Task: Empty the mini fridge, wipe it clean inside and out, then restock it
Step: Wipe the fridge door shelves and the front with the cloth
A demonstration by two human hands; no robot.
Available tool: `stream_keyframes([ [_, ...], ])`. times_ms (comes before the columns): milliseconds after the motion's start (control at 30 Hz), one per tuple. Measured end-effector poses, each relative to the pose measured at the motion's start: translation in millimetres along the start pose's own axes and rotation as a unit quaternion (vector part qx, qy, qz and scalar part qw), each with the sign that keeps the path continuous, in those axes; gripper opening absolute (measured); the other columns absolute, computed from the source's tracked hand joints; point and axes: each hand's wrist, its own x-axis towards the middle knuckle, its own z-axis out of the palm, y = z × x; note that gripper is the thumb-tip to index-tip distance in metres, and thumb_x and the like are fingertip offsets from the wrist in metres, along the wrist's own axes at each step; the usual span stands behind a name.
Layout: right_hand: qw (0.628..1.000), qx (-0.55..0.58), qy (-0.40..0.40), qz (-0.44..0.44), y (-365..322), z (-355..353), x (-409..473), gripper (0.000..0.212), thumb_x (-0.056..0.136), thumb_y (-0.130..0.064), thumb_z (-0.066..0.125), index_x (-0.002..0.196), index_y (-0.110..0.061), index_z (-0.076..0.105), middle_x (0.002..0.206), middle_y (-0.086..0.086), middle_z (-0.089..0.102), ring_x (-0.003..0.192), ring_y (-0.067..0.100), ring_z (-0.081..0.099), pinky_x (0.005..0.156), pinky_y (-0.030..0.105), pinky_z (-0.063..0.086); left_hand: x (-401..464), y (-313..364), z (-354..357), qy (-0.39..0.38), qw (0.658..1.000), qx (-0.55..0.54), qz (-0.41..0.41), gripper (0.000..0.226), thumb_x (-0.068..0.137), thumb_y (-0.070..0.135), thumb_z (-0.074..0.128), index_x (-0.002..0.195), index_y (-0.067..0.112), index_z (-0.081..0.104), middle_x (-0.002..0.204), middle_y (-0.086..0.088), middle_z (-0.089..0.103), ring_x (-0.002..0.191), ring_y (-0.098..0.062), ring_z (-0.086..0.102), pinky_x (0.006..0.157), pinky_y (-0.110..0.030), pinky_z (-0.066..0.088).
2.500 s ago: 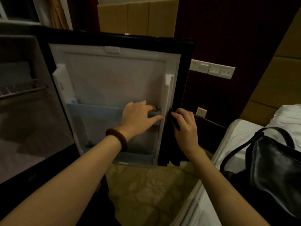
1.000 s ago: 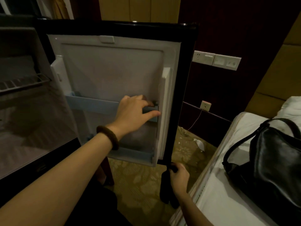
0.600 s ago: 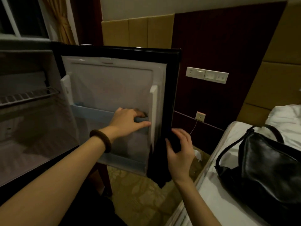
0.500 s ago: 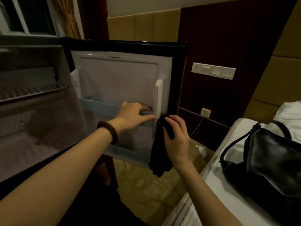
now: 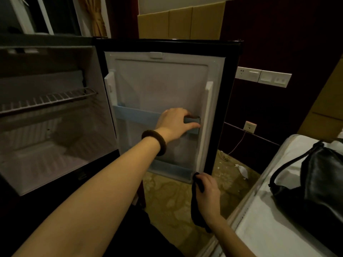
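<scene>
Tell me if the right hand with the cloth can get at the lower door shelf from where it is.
Probably yes. The right hand grips the dark cloth just below the door's bottom corner, and the lower door shelf lies beside it with nothing between.

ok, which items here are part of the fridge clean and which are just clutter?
Job:
mini fridge, open, nothing seen inside
fridge door
door shelf rail, gripped by left hand
dark cloth, held by right hand at the door's lower corner

Lying about:
black handbag on the bed
paper scrap on the carpet
wall sockets
</scene>
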Motion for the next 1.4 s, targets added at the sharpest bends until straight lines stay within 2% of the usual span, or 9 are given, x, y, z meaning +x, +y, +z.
stream_keyframes([
  [167, 0.999, -0.015, 0.025, -0.015, 1, 28, 4, 0.030, 0.069, 0.006, 0.074, 0.096, -0.004, 0.068, 0.098, 0.009, 0.066, 0.093, 0.011, 0.049, 0.089, 0.014, 0.034, 16, 7, 9, 0.017, 1.000, 0.012, 0.000, 0.041, 0.087, 0.046, 0.057, 0.102, 0.008, 0.061, 0.101, -0.006, 0.057, 0.096, -0.024, 0.054, 0.071, -0.029, 0.038],
  [233, 0.999, -0.042, 0.006, 0.003, 4, 39, 13, 0.033, 0.068, 0.004, 0.077, 0.098, -0.006, 0.069, 0.098, 0.006, 0.068, 0.091, 0.014, 0.057, 0.084, 0.013, 0.040, 23, 2, 9, -0.003, 1.000, -0.014, 0.016, 0.033, 0.090, 0.037, 0.055, 0.105, 0.008, 0.062, 0.103, -0.007, 0.058, 0.099, -0.024, 0.053, 0.075, -0.030, 0.039],
  [367, 0.991, -0.130, -0.023, 0.010, 9, 65, 25, 0.039, 0.058, 0.002, 0.084, 0.094, -0.008, 0.072, 0.093, 0.004, 0.071, 0.087, 0.022, 0.067, 0.076, 0.032, 0.056, 36, -6, 7, -0.025, 0.997, -0.047, 0.049, 0.029, 0.095, 0.017, 0.047, 0.120, 0.010, 0.059, 0.115, -0.011, 0.059, 0.108, -0.026, 0.052, 0.091, -0.032, 0.039],
  [500, 0.989, -0.132, -0.039, 0.056, -5, 85, 31, 0.042, 0.052, 0.006, 0.084, 0.089, -0.009, 0.071, 0.089, 0.004, 0.071, 0.082, 0.024, 0.066, 0.066, 0.028, 0.055, 44, -12, 14, -0.017, 0.996, -0.057, 0.067, 0.032, 0.093, 0.008, 0.045, 0.121, 0.009, 0.059, 0.114, -0.012, 0.059, 0.107, -0.027, 0.052, 0.091, -0.033, 0.039],
  [733, 0.985, -0.151, -0.082, 0.009, -19, 93, 27, 0.049, 0.053, 0.004, 0.080, 0.099, -0.012, 0.072, 0.103, 0.000, 0.070, 0.088, 0.021, 0.064, 0.070, 0.025, 0.054, 47, -20, 15, -0.028, 0.993, -0.062, 0.092, 0.036, 0.093, 0.006, 0.044, 0.127, 0.011, 0.054, 0.119, -0.010, 0.056, 0.111, -0.026, 0.051, 0.095, -0.031, 0.036],
  [933, 0.978, -0.183, -0.038, 0.093, 10, 68, 26, 0.053, 0.058, 0.016, 0.072, 0.106, -0.004, 0.067, 0.109, 0.009, 0.067, 0.087, 0.029, 0.061, 0.066, 0.031, 0.054, 49, -33, -3, -0.088, 0.992, -0.015, 0.083, 0.042, 0.095, 0.012, 0.040, 0.133, 0.027, 0.048, 0.131, -0.002, 0.054, 0.118, -0.023, 0.049, 0.098, -0.035, 0.040],
  [1100, 0.975, -0.158, -0.015, 0.153, 9, 79, 39, 0.048, 0.073, 0.018, 0.058, 0.119, 0.002, 0.059, 0.123, 0.016, 0.057, 0.104, 0.035, 0.054, 0.076, 0.037, 0.050, 41, -90, -30, -0.031, 0.996, 0.084, 0.001, 0.032, 0.095, 0.022, 0.045, 0.125, 0.026, 0.056, 0.124, -0.001, 0.060, 0.112, -0.023, 0.054, 0.093, -0.035, 0.040],
  [1233, 0.977, -0.111, 0.004, 0.183, -8, 103, 61, 0.037, 0.077, 0.017, 0.054, 0.112, 0.004, 0.062, 0.115, 0.018, 0.061, 0.104, 0.036, 0.054, 0.080, 0.039, 0.048, 47, -100, -30, -0.046, 0.998, 0.037, 0.007, 0.039, 0.094, 0.014, 0.045, 0.131, 0.026, 0.052, 0.130, 0.000, 0.057, 0.119, -0.022, 0.051, 0.099, -0.031, 0.035],
  [1400, 0.986, -0.070, -0.066, 0.133, -48, 156, 63, 0.033, 0.071, 0.014, 0.064, 0.102, 0.002, 0.066, 0.102, 0.016, 0.064, 0.088, 0.033, 0.060, 0.072, 0.037, 0.052, 59, -105, -27, -0.064, 0.996, 0.059, 0.018, 0.044, 0.097, 0.016, 0.040, 0.137, 0.032, 0.042, 0.134, 0.003, 0.052, 0.121, -0.021, 0.046, 0.095, -0.028, 0.031],
])
